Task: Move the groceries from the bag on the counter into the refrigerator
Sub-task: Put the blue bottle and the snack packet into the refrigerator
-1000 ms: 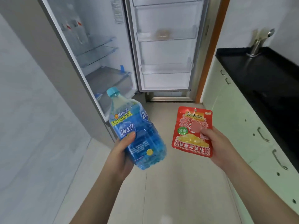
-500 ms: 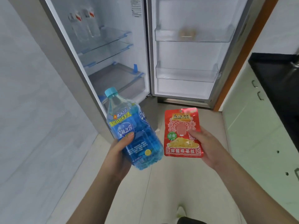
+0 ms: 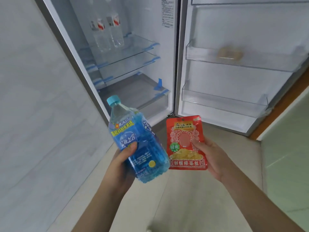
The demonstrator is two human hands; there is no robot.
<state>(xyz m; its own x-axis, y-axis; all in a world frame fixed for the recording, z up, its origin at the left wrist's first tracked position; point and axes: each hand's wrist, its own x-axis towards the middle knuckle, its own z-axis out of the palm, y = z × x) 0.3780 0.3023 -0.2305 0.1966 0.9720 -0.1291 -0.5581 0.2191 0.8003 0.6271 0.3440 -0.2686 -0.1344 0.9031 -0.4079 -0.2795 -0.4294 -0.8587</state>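
Observation:
My left hand (image 3: 122, 162) grips a blue drink bottle (image 3: 133, 141) with a light-blue cap, tilted with the cap up and to the left. My right hand (image 3: 210, 158) holds a flat red snack packet (image 3: 185, 143) by its right edge, facing me. Both are held side by side in front of the open refrigerator (image 3: 133, 67). Its glass shelves carry two clear water bottles (image 3: 107, 34) on the upper one. The bag and the counter are out of view.
The fridge door (image 3: 234, 67) stands open to the right, with clear door bins; one bin holds a small tan item (image 3: 229, 53). A pale tiled wall runs along the left. Pale green cabinets (image 3: 287, 148) stand at the right. Beige floor lies below.
The fridge has grown larger and shifted toward the centre as I came closer. The counter and tap have left the view. Both hands keep their hold.

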